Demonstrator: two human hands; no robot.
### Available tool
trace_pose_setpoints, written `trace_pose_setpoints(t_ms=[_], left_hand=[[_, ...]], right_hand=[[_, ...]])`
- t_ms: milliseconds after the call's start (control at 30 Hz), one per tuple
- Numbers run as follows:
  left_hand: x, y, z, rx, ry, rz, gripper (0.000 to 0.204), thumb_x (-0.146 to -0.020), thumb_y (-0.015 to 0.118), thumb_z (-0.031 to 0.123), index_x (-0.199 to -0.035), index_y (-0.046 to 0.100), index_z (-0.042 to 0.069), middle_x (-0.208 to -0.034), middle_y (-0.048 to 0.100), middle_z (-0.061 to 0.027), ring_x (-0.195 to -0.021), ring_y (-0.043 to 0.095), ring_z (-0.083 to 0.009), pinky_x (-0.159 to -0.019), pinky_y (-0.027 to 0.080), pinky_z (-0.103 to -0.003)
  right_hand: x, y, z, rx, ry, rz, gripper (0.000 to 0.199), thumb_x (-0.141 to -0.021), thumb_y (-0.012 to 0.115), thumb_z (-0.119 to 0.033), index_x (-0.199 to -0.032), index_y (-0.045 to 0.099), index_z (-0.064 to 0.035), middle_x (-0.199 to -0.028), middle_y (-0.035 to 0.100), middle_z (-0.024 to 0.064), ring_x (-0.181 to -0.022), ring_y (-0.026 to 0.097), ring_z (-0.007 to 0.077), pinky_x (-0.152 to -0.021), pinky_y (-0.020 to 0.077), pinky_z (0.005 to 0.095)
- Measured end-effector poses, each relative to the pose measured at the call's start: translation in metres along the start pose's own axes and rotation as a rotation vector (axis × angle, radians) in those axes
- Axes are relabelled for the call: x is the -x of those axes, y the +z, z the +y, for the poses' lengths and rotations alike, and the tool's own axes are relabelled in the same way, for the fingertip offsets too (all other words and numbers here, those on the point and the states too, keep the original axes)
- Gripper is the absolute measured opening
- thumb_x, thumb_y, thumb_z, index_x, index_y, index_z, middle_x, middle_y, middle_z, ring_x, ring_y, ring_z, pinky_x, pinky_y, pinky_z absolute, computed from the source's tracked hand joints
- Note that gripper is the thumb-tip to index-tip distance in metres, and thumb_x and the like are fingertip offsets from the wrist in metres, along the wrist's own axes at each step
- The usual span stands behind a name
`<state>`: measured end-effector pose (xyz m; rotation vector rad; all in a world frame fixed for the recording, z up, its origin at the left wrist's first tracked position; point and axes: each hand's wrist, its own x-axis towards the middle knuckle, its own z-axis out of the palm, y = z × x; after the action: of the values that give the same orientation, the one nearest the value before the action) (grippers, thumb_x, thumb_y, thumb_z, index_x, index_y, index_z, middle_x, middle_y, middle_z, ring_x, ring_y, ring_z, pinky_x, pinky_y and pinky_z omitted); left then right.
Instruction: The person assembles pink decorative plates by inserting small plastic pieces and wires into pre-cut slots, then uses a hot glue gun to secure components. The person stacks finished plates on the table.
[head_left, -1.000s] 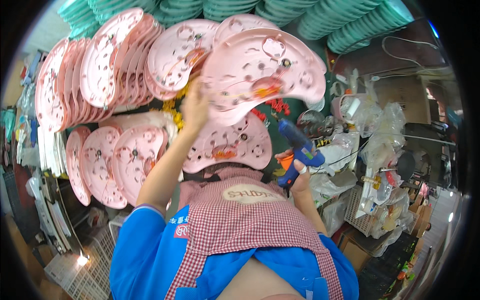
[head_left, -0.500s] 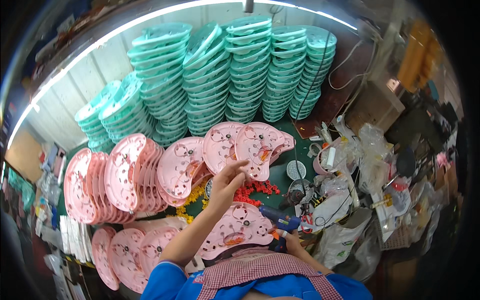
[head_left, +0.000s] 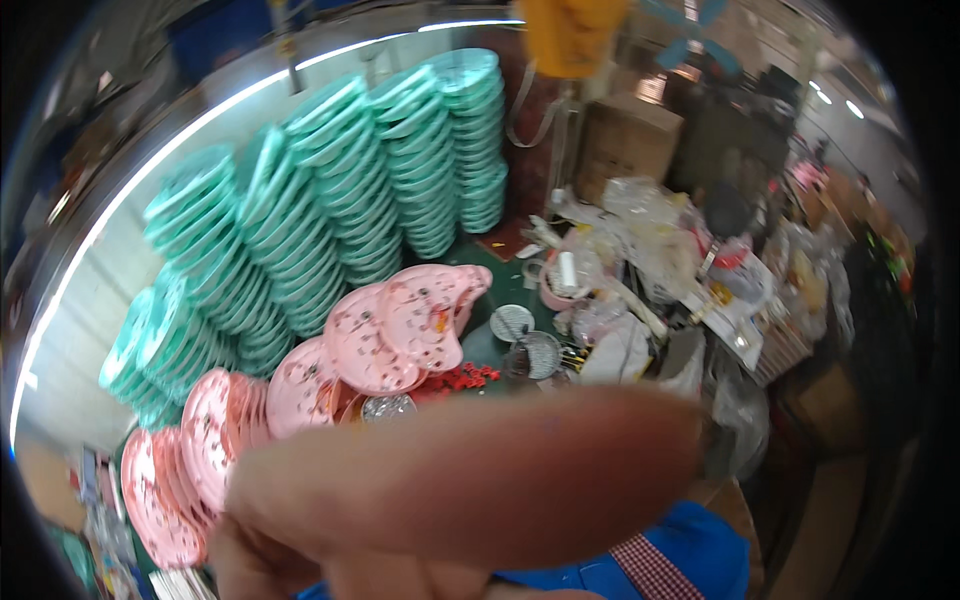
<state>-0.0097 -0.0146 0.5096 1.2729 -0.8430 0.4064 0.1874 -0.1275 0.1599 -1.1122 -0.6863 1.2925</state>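
My left hand (head_left: 450,490) is raised very near the camera and blurred. One finger stretches rightward across the lower middle, with others partly bent below it; nothing shows in its grasp. Behind it lie pink curved plastic panels (head_left: 425,315) with small fittings on them, some leaning in stacks at the left. Small red plastic pieces (head_left: 465,378) lie beside the panels, near a bowl of small silvery parts (head_left: 388,407). My right hand is out of sight, and the hand in front covers the near work area.
Tall stacks of teal plastic panels (head_left: 335,170) stand along the back wall. To their right are two round containers of small parts, one pale (head_left: 512,322). Clear plastic bags (head_left: 650,240), a cardboard box (head_left: 625,145) and a wire basket (head_left: 785,355) crowd the right side.
My left hand has risen from above the pink panels to close before the camera. The view has swung right. My right hand and the blue glue gun it held no longer show.
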Motion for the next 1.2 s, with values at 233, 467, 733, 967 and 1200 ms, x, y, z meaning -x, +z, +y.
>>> trace_pose_setpoints(t_ms=[233,467,733,967,1200], left_hand=[[-0.039,-0.007,-0.029,0.240,0.042,0.021,0.085,-0.084,0.044,0.001,-0.149,-0.005,0.025,-0.050,0.051,-0.0069,-0.036,0.039,-0.0147,-0.038,0.030,-0.030],[-0.064,-0.012,-0.051,0.458,-0.066,-0.212,0.082,-0.083,0.045,0.002,-0.149,0.001,0.022,-0.052,0.051,-0.0070,-0.036,0.040,-0.0150,-0.037,0.028,-0.029],[-0.066,-0.018,-0.100,0.501,-0.149,-0.136,0.071,-0.083,0.048,0.002,-0.144,0.018,0.021,-0.050,0.049,-0.0065,-0.036,0.040,-0.0159,-0.037,0.028,-0.030],[-0.064,-0.014,-0.103,0.507,-0.151,-0.170,0.063,-0.082,0.051,0.003,-0.140,0.034,0.020,-0.049,0.047,-0.0060,-0.036,0.039,-0.0168,-0.037,0.028,-0.030],[-0.061,-0.040,-0.068,0.433,-0.143,-0.486,0.072,-0.085,0.051,0.004,-0.147,0.026,0.032,-0.049,0.046,-0.0062,-0.036,0.038,-0.0164,-0.038,0.028,-0.030]], right_hand=[[0.008,-0.001,0.002,-0.016,-0.044,0.069,0.034,-0.082,0.067,-0.011,-0.111,0.056,0.0044,-0.096,0.065,0.0111,-0.089,0.064,0.0188,-0.081,0.0516,0.0316],[0.034,-0.026,0.009,0.006,-0.070,0.197,0.032,-0.082,0.069,-0.019,-0.103,0.062,0.0036,-0.089,0.065,0.0091,-0.077,0.061,0.0139,-0.071,0.0477,0.0261],[0.042,0.013,-0.042,0.263,-0.205,0.337,0.035,-0.071,0.075,-0.017,-0.096,0.064,0.0034,-0.087,0.066,0.0111,-0.076,0.057,0.0171,-0.071,0.0487,0.0337],[0.028,-0.012,0.007,-0.126,-0.031,0.148,0.030,-0.082,0.069,-0.015,-0.103,0.061,0.0045,-0.090,0.066,0.0090,-0.080,0.062,0.0142,-0.073,0.0486,0.0274],[0.026,-0.033,0.028,-0.065,-0.034,0.151,0.033,-0.080,0.068,-0.008,-0.111,0.058,-0.0015,-0.096,0.063,0.0076,-0.090,0.063,0.0162,-0.083,0.0503,0.0304]])
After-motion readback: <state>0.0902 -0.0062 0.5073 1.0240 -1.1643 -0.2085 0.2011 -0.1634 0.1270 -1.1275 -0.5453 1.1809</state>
